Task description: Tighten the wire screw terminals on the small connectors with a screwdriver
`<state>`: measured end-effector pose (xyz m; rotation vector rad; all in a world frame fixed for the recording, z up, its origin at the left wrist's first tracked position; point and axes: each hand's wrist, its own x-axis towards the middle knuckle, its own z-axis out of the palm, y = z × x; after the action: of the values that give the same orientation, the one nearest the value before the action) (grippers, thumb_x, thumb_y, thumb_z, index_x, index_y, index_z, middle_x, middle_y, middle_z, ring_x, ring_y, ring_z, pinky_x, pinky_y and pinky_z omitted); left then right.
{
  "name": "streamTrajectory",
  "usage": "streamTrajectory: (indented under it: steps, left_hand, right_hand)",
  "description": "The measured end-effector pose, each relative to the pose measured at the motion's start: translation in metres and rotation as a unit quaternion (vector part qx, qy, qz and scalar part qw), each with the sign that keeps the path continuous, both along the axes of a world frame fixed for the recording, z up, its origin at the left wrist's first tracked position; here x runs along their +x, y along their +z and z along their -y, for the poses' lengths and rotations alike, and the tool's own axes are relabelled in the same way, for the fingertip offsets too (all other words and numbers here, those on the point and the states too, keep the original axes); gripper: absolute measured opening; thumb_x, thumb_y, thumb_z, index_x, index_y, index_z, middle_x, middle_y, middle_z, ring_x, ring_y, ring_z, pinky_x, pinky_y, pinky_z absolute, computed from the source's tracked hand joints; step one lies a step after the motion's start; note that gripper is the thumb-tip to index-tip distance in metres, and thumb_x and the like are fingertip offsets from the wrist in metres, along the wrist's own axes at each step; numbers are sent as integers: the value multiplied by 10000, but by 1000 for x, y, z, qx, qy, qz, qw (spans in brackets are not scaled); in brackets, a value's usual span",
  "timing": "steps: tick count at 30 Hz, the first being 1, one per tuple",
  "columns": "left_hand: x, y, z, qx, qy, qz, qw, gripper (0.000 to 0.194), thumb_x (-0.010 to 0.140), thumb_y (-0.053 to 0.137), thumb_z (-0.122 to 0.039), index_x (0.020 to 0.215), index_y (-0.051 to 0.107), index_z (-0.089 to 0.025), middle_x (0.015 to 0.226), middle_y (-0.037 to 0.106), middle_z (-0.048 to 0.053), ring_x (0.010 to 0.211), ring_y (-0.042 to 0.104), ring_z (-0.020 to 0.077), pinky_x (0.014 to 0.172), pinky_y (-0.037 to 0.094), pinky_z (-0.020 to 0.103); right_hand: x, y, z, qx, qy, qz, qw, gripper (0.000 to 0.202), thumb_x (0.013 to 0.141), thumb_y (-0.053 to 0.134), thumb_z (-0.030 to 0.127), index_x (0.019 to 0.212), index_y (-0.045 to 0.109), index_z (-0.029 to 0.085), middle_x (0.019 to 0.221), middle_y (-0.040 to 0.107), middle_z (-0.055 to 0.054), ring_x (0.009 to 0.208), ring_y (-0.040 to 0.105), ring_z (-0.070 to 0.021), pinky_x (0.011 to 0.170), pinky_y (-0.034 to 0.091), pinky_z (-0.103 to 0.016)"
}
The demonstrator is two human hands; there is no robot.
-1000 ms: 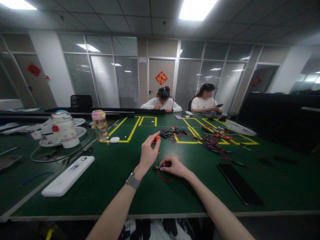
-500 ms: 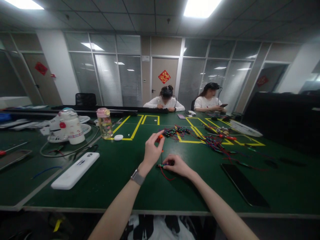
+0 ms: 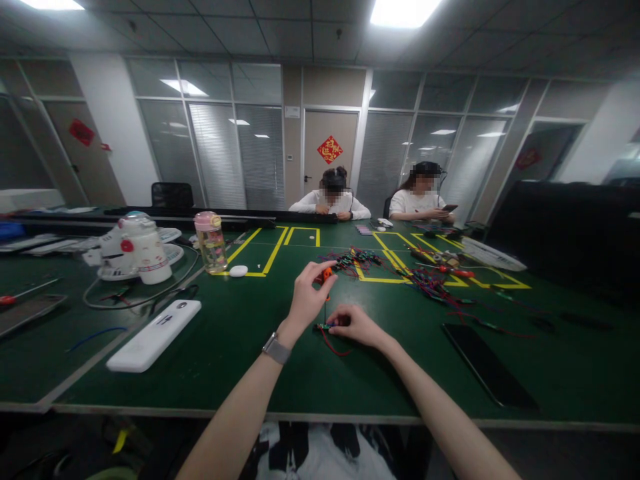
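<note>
My left hand [image 3: 306, 297] is closed around the orange handle of a screwdriver [image 3: 327, 275], fingers and thumb curled about it. The thin dark shaft points straight down, and its tip meets a small green circuit board [image 3: 322, 327] on the table. From the right, my right hand [image 3: 359, 326] pinches that board near its right end between thumb and fingers. A red wire [image 3: 334, 346] curves from the board toward me. Whether the tip sits in a screw is too small to tell.
Beyond my hands lies a pile of wired boards [image 3: 357, 260], with another wire bundle [image 3: 427, 283] to its right. A white power bank [image 3: 155, 335] is at left, a dark phone [image 3: 487, 363] at right. Bottles [image 3: 150, 250] stand back left. Two people sit across the table.
My left fingers and the screwdriver handle have shifted slightly to the right, while the shaft still reaches the board. My right hand keeps its pinch; the view has tilted a little.
</note>
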<state>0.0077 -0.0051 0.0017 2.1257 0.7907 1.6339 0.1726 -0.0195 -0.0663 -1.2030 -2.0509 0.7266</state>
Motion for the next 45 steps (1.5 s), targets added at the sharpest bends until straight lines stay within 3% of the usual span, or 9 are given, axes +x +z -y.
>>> streamTrajectory:
  steps: [7,13,18,24,30,34,38,43,45]
  left_hand:
    - [-1,2,2,-11,-19,7,1000,332,943,421,-228,1242,567,-223,1043,618,58,872,607,139,750,495,253]
    - [-1,1,3,16,57,15,998,238,848,606,-293,1069,667,-229,885,558,24,798,566,139,722,489,252]
    - [-1,2,5,-2,2,10,1000,317,943,431,-251,1216,589,-224,1022,613,53,901,591,143,786,487,259]
    - [-1,1,4,6,39,19,999,229,865,584,-291,1064,672,-220,909,579,35,812,582,140,720,490,245]
    - [-2,1,2,4,-3,6,1000,333,937,434,-227,1240,573,-230,1135,612,73,1010,594,170,802,498,271]
    - [-2,1,2,15,34,6,999,297,889,541,-238,1179,607,-229,986,623,46,883,598,157,747,497,268]
    - [-3,1,2,25,70,1,997,231,831,633,-302,1049,672,-236,885,537,18,789,558,137,727,488,263]
    - [-5,3,0,9,9,-10,1000,326,952,399,-238,1217,588,-239,1170,545,68,1027,568,161,899,467,305]
    - [-5,3,0,-7,-29,-3,1000,349,955,377,-211,1258,550,-223,1177,578,75,981,600,155,879,479,307]
  right_hand:
    - [1,0,-1,-12,5,-7,1000,160,690,731,185,846,735,153,705,583,-1,643,517,-127,595,404,-231]
    - [1,-2,-3,-15,2,-14,1000,159,682,737,190,836,737,150,700,582,-2,642,520,-130,595,408,-233]
    - [1,-3,-3,-8,5,-14,1000,161,679,744,214,830,738,158,697,583,0,628,510,-126,584,398,-230]
    - [2,-5,-5,-4,0,-11,1000,151,688,739,217,826,739,155,684,584,1,618,505,-122,572,388,-225]
    - [2,-4,-5,0,7,-4,1000,148,701,734,227,833,740,161,695,600,-5,627,521,-126,583,400,-229]
    - [1,-2,-3,-11,6,-9,1000,151,704,728,222,839,738,155,697,603,-6,633,527,-129,595,404,-234]
    - [0,-1,-2,-16,1,-9,1000,150,701,729,217,835,739,150,686,590,-1,625,513,-124,583,395,-228]
    - [0,-1,-3,-20,3,-9,1000,151,702,729,214,837,739,149,695,599,-3,628,518,-122,590,405,-227]
    - [0,-1,-3,-18,4,-9,1000,148,702,730,218,834,739,150,700,603,-5,632,522,-123,593,410,-228]
